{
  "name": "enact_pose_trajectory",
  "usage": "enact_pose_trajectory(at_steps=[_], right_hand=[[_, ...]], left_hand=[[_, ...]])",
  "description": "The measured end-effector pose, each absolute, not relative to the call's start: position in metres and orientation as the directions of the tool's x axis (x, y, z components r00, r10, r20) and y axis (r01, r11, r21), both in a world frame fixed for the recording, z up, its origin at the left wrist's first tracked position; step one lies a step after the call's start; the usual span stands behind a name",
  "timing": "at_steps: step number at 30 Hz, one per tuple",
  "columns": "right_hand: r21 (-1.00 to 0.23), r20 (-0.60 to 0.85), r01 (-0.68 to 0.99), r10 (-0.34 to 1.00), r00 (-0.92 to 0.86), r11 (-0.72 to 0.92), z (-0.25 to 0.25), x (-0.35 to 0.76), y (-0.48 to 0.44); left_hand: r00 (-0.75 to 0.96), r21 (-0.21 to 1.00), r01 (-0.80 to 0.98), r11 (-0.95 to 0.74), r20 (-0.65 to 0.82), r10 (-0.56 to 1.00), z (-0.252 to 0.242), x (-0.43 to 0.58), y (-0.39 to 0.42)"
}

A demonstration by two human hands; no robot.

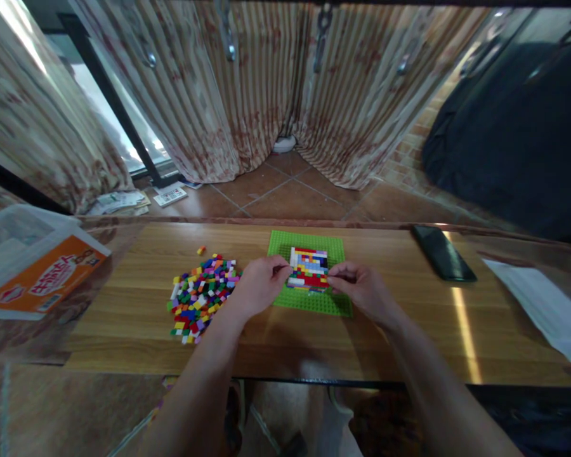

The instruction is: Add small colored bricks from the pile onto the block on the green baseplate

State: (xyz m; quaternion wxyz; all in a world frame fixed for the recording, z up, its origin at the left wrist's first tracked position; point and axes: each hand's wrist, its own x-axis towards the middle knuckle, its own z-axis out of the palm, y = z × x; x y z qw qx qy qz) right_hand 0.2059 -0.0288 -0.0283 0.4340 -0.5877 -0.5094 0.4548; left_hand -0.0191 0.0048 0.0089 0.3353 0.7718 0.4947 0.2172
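Note:
A multicoloured toy brick build stands on a green studded baseplate in the middle of the wooden table. Its top shows rows of red, yellow, white, blue and purple bricks. At its left edge my left hand is closed, thumb and fingertips touching the bricks. My right hand is likewise closed in a pinch against the right edge. Whether a small loose brick sits between the fingertips of either hand cannot be made out. A pile of loose toy bricks lies left of my left hand, partly hidden by the forearm.
A lone orange brick lies behind the pile. At the right of the wooden table rests a dark phone, with white paper beyond it. A clear plastic box with an orange label stands at the far left. Curtains hang behind.

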Motion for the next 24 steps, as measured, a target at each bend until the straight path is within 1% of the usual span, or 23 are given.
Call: enact_pose_trajectory(at_steps=[5,7,10,12,14,17,20,22,24], right_hand=[[-0.974,-0.094,0.201,0.994,0.047,-0.101,-0.029,0.207,-0.030],[-0.974,-0.096,0.200,0.993,0.069,-0.108,-0.028,0.211,-0.028],[-0.973,-0.030,0.220,0.982,0.187,-0.071,-0.029,0.216,-0.022],[-0.962,0.033,0.270,0.975,0.220,-0.029,-0.031,0.215,-0.016],[-0.940,0.068,0.342,0.981,0.183,0.002,-0.034,0.211,-0.010],[-0.907,0.069,0.421,0.993,0.092,0.024,-0.038,0.205,-0.003],[-0.916,0.027,0.401,0.997,0.079,-0.006,-0.041,0.207,-0.001],[-0.926,-0.006,0.374,0.993,0.119,-0.050,-0.043,0.214,-0.004],[-0.914,-0.035,0.394,0.985,0.169,-0.100,-0.043,0.222,-0.009]], left_hand=[[0.388,0.738,0.625,-0.257,-0.007,0.922,0.008,-0.019,0.005],[0.376,0.742,0.625,-0.243,-0.013,0.926,0.006,-0.019,0.005],[0.356,0.748,0.622,-0.232,-0.006,0.934,0.004,-0.016,0.004],[0.338,0.746,0.627,-0.227,0.002,0.941,0.003,-0.014,0.005],[0.324,0.746,0.630,-0.218,0.003,0.946,0.002,-0.013,0.005],[0.304,0.775,0.605,-0.184,-0.012,0.952,-0.003,-0.012,0.008],[0.284,0.874,0.478,-0.082,-0.065,0.957,-0.011,-0.005,0.008],[0.278,0.944,0.327,0.038,-0.134,0.951,-0.017,0.004,0.007],[0.267,0.974,0.137,0.179,-0.210,0.941,-0.022,0.018,0.005]])
